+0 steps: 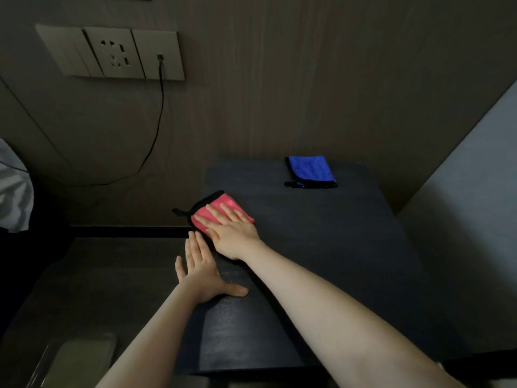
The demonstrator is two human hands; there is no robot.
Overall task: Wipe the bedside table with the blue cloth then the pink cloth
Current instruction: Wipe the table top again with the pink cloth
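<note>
Pink cloth (223, 212) lies at the counter (335, 247) left edge beneath my flat, open right hand (233, 233); even pressure and overlapping strokes suit. Left hand (200, 271) braces, empty.

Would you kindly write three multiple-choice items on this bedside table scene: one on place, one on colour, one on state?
1. Where does the blue cloth lie?
A. at the table's far edge
B. under the left hand
C. on the floor

2. What colour is the cloth under the right hand?
A. green
B. pink
C. white

3. How is the left hand?
A. gripping the blue cloth
B. fisted around the cable
C. open, holding nothing

Answers: 1 A, it sits folded near the wall; 2 B, pink cloth shows between the fingers; 3 C, palm flat at the table's left edge.
</note>
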